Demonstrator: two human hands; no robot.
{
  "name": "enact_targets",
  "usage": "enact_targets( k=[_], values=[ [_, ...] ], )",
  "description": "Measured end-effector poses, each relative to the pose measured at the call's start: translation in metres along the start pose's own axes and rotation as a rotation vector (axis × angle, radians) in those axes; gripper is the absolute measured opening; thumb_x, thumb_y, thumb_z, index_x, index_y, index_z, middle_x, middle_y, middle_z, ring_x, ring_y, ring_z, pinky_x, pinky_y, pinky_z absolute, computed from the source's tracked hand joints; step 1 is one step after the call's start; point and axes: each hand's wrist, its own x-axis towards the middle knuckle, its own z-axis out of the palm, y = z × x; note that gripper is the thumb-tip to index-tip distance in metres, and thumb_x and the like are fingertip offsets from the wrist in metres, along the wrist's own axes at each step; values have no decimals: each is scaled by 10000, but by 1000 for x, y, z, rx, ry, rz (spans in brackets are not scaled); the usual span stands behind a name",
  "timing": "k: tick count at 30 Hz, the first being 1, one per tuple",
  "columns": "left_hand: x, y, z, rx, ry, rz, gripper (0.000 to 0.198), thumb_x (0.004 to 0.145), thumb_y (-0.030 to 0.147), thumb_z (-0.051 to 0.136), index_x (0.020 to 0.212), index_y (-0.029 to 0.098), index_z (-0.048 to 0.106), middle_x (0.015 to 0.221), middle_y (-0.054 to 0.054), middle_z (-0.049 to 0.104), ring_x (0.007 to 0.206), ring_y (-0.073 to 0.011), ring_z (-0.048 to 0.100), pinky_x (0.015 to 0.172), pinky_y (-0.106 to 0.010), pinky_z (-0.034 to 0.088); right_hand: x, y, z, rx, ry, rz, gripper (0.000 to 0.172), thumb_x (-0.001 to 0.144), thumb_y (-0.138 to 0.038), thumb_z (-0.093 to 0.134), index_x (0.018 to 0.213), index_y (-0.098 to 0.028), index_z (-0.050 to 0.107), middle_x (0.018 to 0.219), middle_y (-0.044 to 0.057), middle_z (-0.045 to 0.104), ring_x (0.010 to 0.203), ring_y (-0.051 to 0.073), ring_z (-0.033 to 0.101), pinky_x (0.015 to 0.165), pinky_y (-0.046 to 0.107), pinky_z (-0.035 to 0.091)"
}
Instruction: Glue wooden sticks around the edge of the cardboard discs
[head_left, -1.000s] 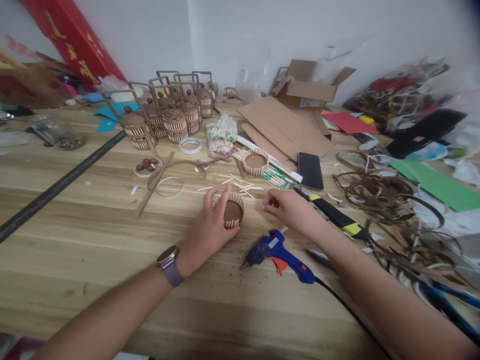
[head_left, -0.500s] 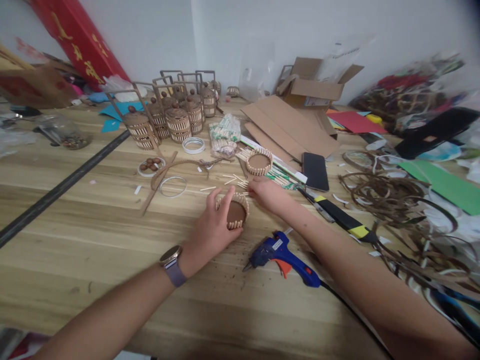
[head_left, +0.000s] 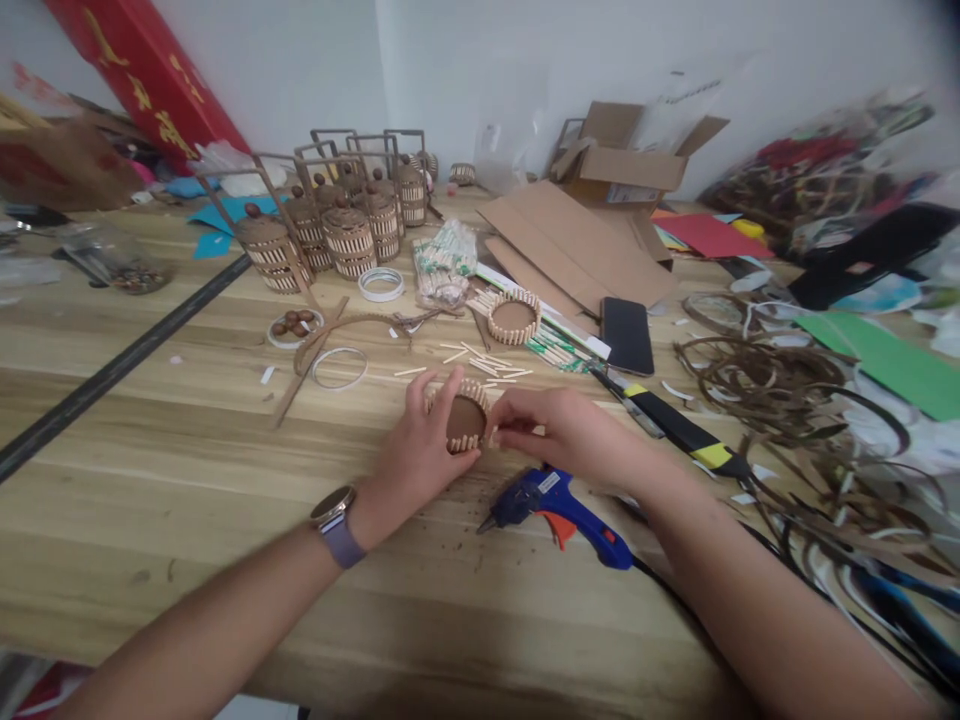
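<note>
My left hand (head_left: 424,430), with a watch on the wrist, is wrapped round the left side of a small round tray (head_left: 466,418) edged with short upright sticks. At the tray's right edge my right hand (head_left: 536,420) is pinched; a small pale tip shows at its fingers, seemingly a short stick. Loose short sticks (head_left: 495,368) lie just beyond the tray. Farther back stands a second stick-edged ring (head_left: 514,317). A blue glue gun (head_left: 566,510) lies on the table below my right hand, its nozzle pointing left.
Behind are lidded stick baskets (head_left: 349,240) with tall handles, a bag of sticks (head_left: 445,262), cardboard sheets (head_left: 570,245) and a phone (head_left: 628,335). A utility knife (head_left: 686,435) and coiled brown strips (head_left: 742,385) lie right. White rings (head_left: 340,368) lie left.
My right hand has come back from the loose sticks to the tray's right edge, uncovering the sticks. My left hand still holds the tray. The view has shifted slightly.
</note>
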Motion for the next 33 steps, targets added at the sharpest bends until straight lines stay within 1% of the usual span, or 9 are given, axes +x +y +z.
enact_targets(
  k=[1, 3, 5, 6, 8, 13, 21, 27, 33],
  values=[
    [0, 0, 0, 0, -2, 2, 1024, 656, 209, 808, 1468, 306, 191, 1421, -142, 267, 1302, -352, 418, 976, -517, 496, 1, 0, 2, -32, -7, -43, 76, 852, -161, 573, 854, -203, 637, 784, 4, 656, 734, 144, 602, 677, 248, 456],
    [0, 0, 0, 2, -6, 9, 1002, 670, 224, 800, 1469, 294, 198, 1422, -147, 267, 1299, -351, 423, 973, -512, 498, 4, 4, 6, -88, 26, -137, 84, 861, -141, 590, 856, -192, 657, 946, 59, 652, 921, 190, 598, 809, 309, 466],
    [0, -1, 0, -1, -7, 18, 988, 688, 250, 791, 1473, 293, 191, 1426, -148, 263, 1295, -347, 429, 964, -500, 504, 7, 11, 11, -136, 73, -210, 79, 857, -141, 617, 853, -191, 677, 1123, 103, 600, 1104, 244, 535, 938, 397, 428],
    [0, -1, 0, -4, -3, 22, 986, 693, 260, 790, 1474, 294, 188, 1424, -149, 262, 1293, -345, 432, 961, -495, 507, 8, 15, 13, -156, 92, -227, 77, 853, -143, 630, 845, -195, 685, 1187, 112, 569, 1159, 265, 499, 975, 433, 402],
    [0, -2, 1, -8, 7, 28, 983, 699, 267, 787, 1476, 294, 185, 1418, -150, 265, 1289, -344, 438, 957, -487, 508, 9, 21, 19, -181, 111, -244, 73, 840, -142, 656, 827, -203, 694, 1252, 113, 534, 1207, 289, 453, 1006, 473, 368],
    [-1, -2, 1, 0, 9, 28, 1000, 691, 236, 787, 1477, 309, 175, 1418, -145, 267, 1274, -349, 453, 942, -492, 516, 11, 28, 27, -202, 123, -232, 75, 834, -136, 662, 828, -202, 697, 1233, 114, 533, 1182, 302, 448, 982, 490, 367],
    [-1, -2, 2, 2, 19, 28, 1014, 673, 220, 793, 1480, 308, 186, 1413, -143, 280, 1268, -346, 462, 928, -481, 529, 13, 32, 28, -234, 124, -271, 75, 881, -166, 604, 868, -203, 668, 1206, 111, 548, 1140, 276, 472, 964, 466, 392],
    [0, -2, 1, -9, 10, 27, 1049, 651, 195, 807, 1480, 319, 177, 1431, -142, 263, 1242, -338, 488, 917, -477, 536, 12, 33, 32, -412, 197, -379, 104, 904, -176, 573, 892, -205, 672, 1167, 110, 597, 1099, 278, 473, 905, 427, 393],
    [0, -3, 2, 6, 8, 16, 1040, 651, 195, 807, 1475, 311, 183, 1429, -147, 262, 1233, -340, 495, 909, -476, 537, 12, 35, 34, -469, 266, -393, 118, 886, -159, 582, 877, -214, 686, 1119, 95, 602, 1052, 268, 477, 869, 405, 371]
  ],
)
